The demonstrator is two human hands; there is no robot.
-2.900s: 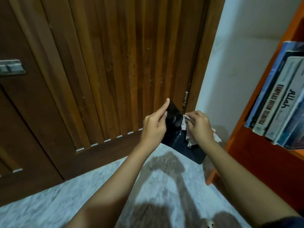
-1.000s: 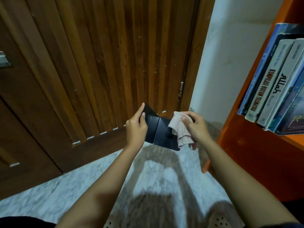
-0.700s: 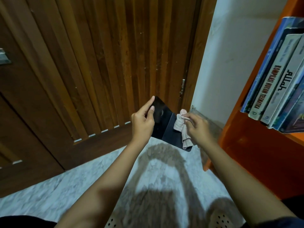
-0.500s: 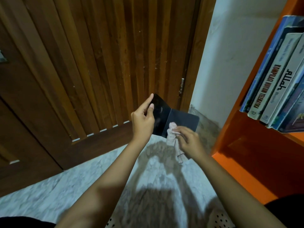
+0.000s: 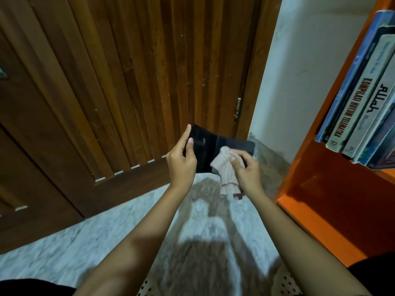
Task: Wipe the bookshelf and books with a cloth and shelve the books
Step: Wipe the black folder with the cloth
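Observation:
A thin black book [image 5: 208, 146] hangs in the air before the door, folded open. My left hand [image 5: 181, 161] grips its left cover, index finger stretched up along the edge. My right hand [image 5: 245, 169] pinches a pale striped cloth [image 5: 224, 169] and presses it on the book's right half; the cloth's tail dangles below. The orange bookshelf [image 5: 320, 178] stands at the right, with several books [image 5: 363, 103] leaning upright on its upper board.
A brown slatted wooden door [image 5: 128, 82] fills the left and middle. A white wall [image 5: 299, 71] sits between door and shelf. The floor [image 5: 106, 242] is pale marble. The shelf's lower compartment [image 5: 333, 199] shows bare orange board.
The cloth in my right hand has moved up from the book's lower edge onto its right half. The left hand keeps holding the book, which has barely shifted.

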